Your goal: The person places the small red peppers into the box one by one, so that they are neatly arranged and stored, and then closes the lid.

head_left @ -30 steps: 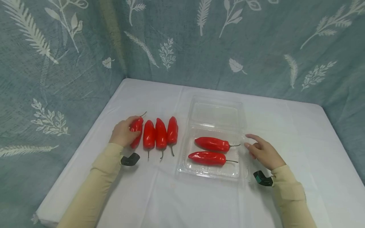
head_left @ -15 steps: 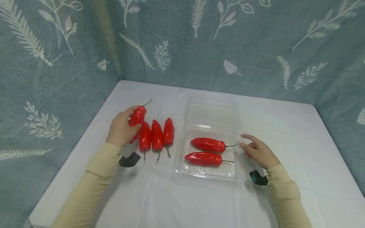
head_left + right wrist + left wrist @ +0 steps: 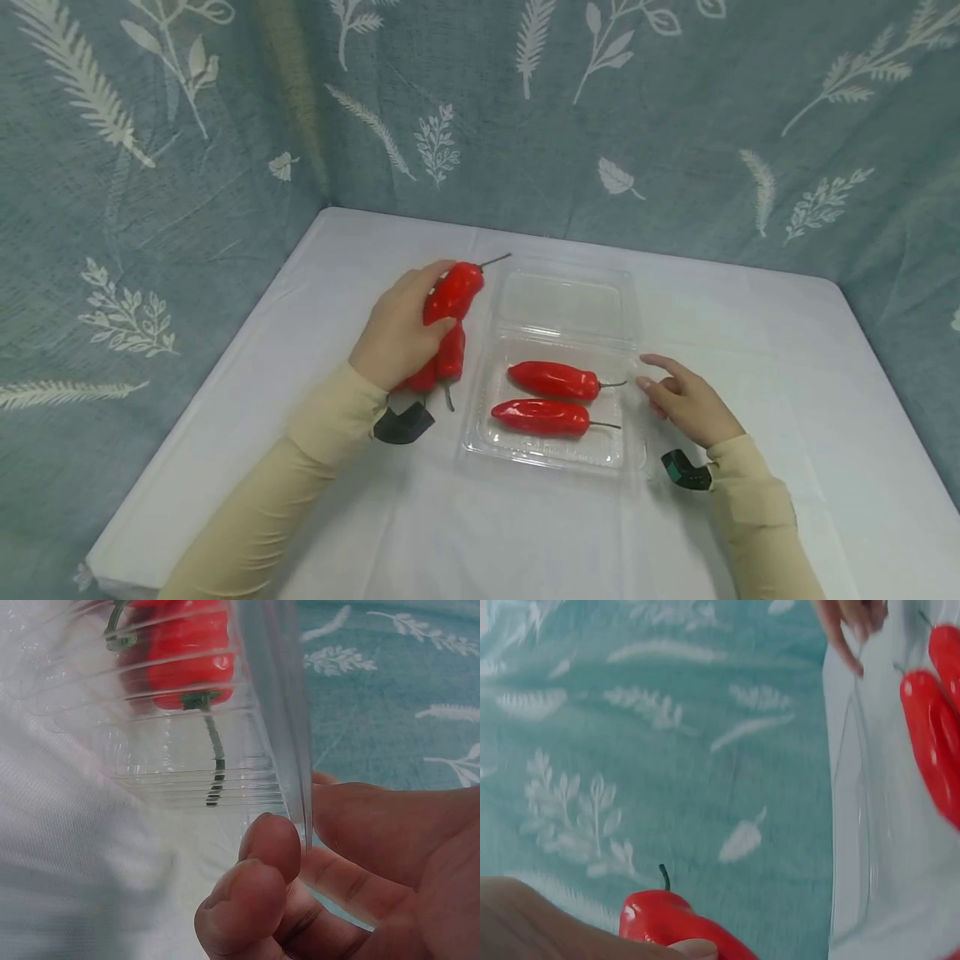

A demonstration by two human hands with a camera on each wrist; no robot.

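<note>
My left hand (image 3: 401, 329) grips a red pepper (image 3: 455, 292) raised over the other peppers, its stem pointing to the far right. The thumb lies across this pepper (image 3: 656, 919) in the left wrist view. Below it, another red pepper (image 3: 451, 354) lies on the table, and the rest of that row is mostly hidden by the hand. A clear plastic clamshell box (image 3: 486, 371) lies open, with two red peppers, a far one (image 3: 553, 380) and a near one (image 3: 543, 417), side by side in its base. My right hand (image 3: 697, 408) pinches the box's right rim (image 3: 289, 727) between thumb and curled fingers.
The box's clear lid (image 3: 562, 296) lies folded back toward the far side. A white cloth covers the table (image 3: 787, 358). Green-grey leaf-patterned fabric (image 3: 487, 158) hangs behind and to the left.
My left hand has lifted the leftmost pepper off the table and carried it right, over the remaining row toward the box. My right hand stays at the box's rim.
</note>
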